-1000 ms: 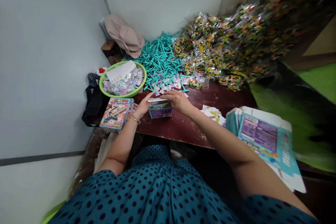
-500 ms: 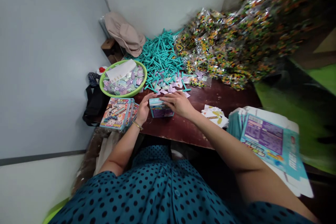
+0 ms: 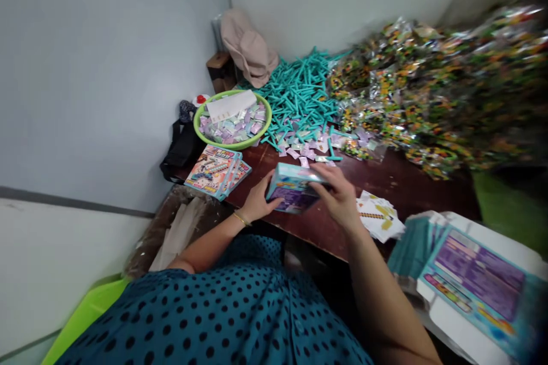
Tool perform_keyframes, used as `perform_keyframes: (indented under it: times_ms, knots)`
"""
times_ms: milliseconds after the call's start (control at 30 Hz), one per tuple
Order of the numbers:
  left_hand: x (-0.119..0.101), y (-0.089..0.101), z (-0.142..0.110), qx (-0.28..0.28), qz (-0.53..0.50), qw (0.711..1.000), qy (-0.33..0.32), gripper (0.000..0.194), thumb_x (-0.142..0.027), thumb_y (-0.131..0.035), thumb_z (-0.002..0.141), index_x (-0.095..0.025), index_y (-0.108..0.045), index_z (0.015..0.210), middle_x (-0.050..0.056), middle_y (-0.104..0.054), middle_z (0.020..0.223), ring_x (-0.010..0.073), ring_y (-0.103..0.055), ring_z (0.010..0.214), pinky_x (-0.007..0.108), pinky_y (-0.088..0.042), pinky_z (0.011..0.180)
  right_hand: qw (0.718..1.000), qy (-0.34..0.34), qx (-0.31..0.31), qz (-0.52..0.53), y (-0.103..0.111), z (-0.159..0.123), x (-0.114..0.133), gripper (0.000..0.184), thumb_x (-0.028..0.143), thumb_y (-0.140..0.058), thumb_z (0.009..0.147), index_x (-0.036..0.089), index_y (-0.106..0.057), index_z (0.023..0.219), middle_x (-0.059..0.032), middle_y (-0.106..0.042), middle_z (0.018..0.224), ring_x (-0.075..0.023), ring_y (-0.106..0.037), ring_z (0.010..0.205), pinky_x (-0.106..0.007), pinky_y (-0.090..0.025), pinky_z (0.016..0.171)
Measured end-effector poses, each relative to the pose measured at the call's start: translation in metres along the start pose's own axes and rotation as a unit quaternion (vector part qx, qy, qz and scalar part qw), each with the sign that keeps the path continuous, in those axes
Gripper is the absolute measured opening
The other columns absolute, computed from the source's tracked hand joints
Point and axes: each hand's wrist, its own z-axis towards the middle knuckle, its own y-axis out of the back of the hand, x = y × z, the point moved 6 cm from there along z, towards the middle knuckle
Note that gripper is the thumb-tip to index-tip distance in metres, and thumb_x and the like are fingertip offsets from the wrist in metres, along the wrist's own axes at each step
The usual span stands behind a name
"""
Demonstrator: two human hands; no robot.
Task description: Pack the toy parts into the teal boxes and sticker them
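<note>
A small teal and purple cardboard box is lifted a little above the dark red table. My left hand grips its left end, a gold bangle on that wrist. My right hand wraps its right end, fingers curled over the top. Just to the left, a short stack of finished printed boxes lies on the table's corner.
A green bowl of pastel packets stands behind the stack. Behind it lie a heap of teal plastic sticks and clear bags of coloured pieces. Printed leaflets and flat box blanks lie at right. A beige hat sits in the corner.
The box's top flap went from open to shut, and both hands lifted the box off the table toward me. The view swung to the left.
</note>
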Motion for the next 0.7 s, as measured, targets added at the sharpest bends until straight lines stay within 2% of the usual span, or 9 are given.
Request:
perform_keyframes:
  times_ms: [67,167,233,267,367,400,467,567,700]
  knots:
    - [-0.035,0.054,-0.013,-0.08,0.08,0.993,-0.039,0.077,-0.046,-0.075,0.085,-0.024,-0.047,0.153,0.016,-0.062,0.142,0.0341,-0.062,0.125,0.047,-0.047,0.111,0.998,-0.036,-0.046,0.028,0.023,0.0,0.007,0.047,0.037,-0.063,0.098,0.035,-0.059,0.145,-0.0075,-0.056,0.147,-0.0294,-0.054,0.137,-0.052,-0.051,0.11]
    - [-0.069,0.144,-0.024,-0.234,0.249,0.939,-0.035,0.064,-0.041,-0.074,0.087,-0.023,-0.057,0.146,0.017,-0.064,0.138,0.0367,-0.059,0.125,0.05,-0.04,0.114,0.993,-0.075,-0.086,0.028,0.039,-0.005,0.007,0.046,0.04,-0.063,0.098,0.034,-0.061,0.143,-0.0076,-0.054,0.151,-0.0294,-0.051,0.141,-0.051,-0.051,0.112]
    - [-0.067,0.176,-0.022,-0.26,0.35,0.9,0.013,0.061,-0.035,-0.069,0.089,-0.023,-0.056,0.148,0.017,-0.062,0.14,0.0388,-0.056,0.125,0.055,-0.038,0.112,0.989,-0.104,-0.098,0.028,0.034,-0.015,-0.003,0.037,0.041,-0.062,0.098,0.031,-0.068,0.134,-0.0089,-0.064,0.138,-0.028,-0.06,0.133,-0.051,-0.052,0.111]
    - [-0.059,0.18,-0.018,-0.237,0.391,0.888,0.038,0.06,-0.031,-0.066,0.09,-0.023,-0.056,0.148,0.018,-0.062,0.139,0.0394,-0.056,0.123,0.056,-0.039,0.109,0.988,-0.118,-0.093,0.032,0.026,-0.023,-0.009,0.034,0.041,-0.061,0.099,0.029,-0.07,0.129,-0.0092,-0.069,0.131,-0.0271,-0.063,0.128,-0.051,-0.052,0.11]
    - [-0.023,0.158,-0.007,-0.113,0.462,0.876,0.081,0.053,-0.028,-0.061,0.092,-0.021,-0.06,0.145,0.019,-0.064,0.134,0.0395,-0.056,0.116,0.054,-0.045,0.097,0.986,-0.149,-0.048,0.048,-0.002,-0.052,-0.026,0.03,0.041,-0.062,0.098,0.025,-0.074,0.119,-0.0104,-0.072,0.125,-0.0255,-0.068,0.12,-0.048,-0.054,0.107]
    - [-0.013,0.148,-0.006,-0.088,0.47,0.874,0.082,0.05,-0.03,-0.059,0.093,-0.02,-0.062,0.142,0.02,-0.065,0.133,0.0394,-0.056,0.115,0.053,-0.046,0.095,0.986,-0.157,-0.033,0.048,-0.009,-0.062,-0.029,0.029,0.041,-0.062,0.098,0.024,-0.074,0.118,-0.0109,-0.072,0.125,-0.0254,-0.068,0.12,-0.047,-0.054,0.106]
    - [-0.003,0.134,-0.008,-0.088,0.471,0.875,0.072,0.046,-0.035,-0.057,0.096,-0.019,-0.065,0.138,0.02,-0.065,0.132,0.0394,-0.055,0.116,0.053,-0.046,0.095,0.984,-0.173,-0.019,0.035,-0.011,-0.083,-0.03,0.028,0.04,-0.062,0.098,0.024,-0.075,0.118,-0.0111,-0.073,0.126,-0.0255,-0.068,0.12,-0.047,-0.053,0.107]
    - [-0.012,0.119,-0.005,-0.11,0.423,0.899,0.017,0.042,-0.037,-0.054,0.098,-0.019,-0.067,0.134,0.018,-0.066,0.131,0.0374,-0.056,0.12,0.053,-0.043,0.103,0.98,-0.195,-0.033,-0.012,0.015,-0.111,-0.023,0.029,0.04,-0.062,0.098,0.026,-0.074,0.121,-0.0102,-0.072,0.127,-0.0261,-0.067,0.123,-0.049,-0.051,0.11]
    - [-0.033,0.075,0.037,-0.037,0.339,0.937,-0.07,0.043,-0.037,-0.055,0.098,-0.022,-0.064,0.137,0.016,-0.062,0.139,0.0364,-0.052,0.131,0.054,-0.037,0.113,0.958,-0.229,-0.117,-0.122,0.086,-0.144,-0.007,0.03,0.041,-0.062,0.098,0.027,-0.074,0.121,-0.0103,-0.072,0.127,-0.0275,-0.067,0.121,-0.05,-0.051,0.109]
